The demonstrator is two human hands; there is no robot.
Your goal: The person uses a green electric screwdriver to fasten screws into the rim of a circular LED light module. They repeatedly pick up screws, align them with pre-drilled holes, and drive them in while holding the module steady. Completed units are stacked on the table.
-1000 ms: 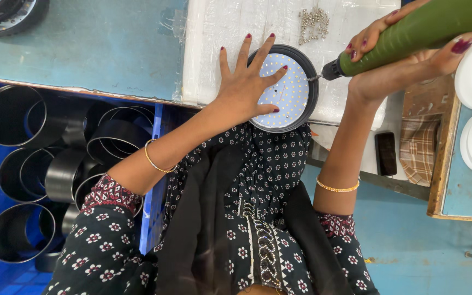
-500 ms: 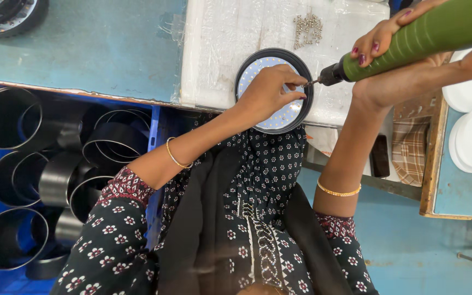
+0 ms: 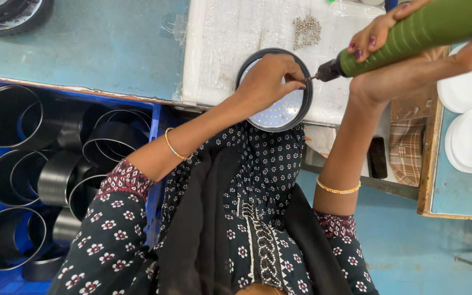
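Your left hand (image 3: 271, 82) pinches something small, likely a screw, at the rim of the round black-framed light panel (image 3: 279, 112), which lies on the white sheet (image 3: 219, 49) at the tabletop's near edge. Your right hand (image 3: 405, 65) is wrapped around the green electric screwdriver (image 3: 411, 30), its bit just beside those fingertips. This looks like the screw-seating step; next you need the bit square on the head before letting go.

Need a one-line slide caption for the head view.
Left hand steadies a round black-rimmed LED lamp while right hand aims a green electric screwdriver at its rim.
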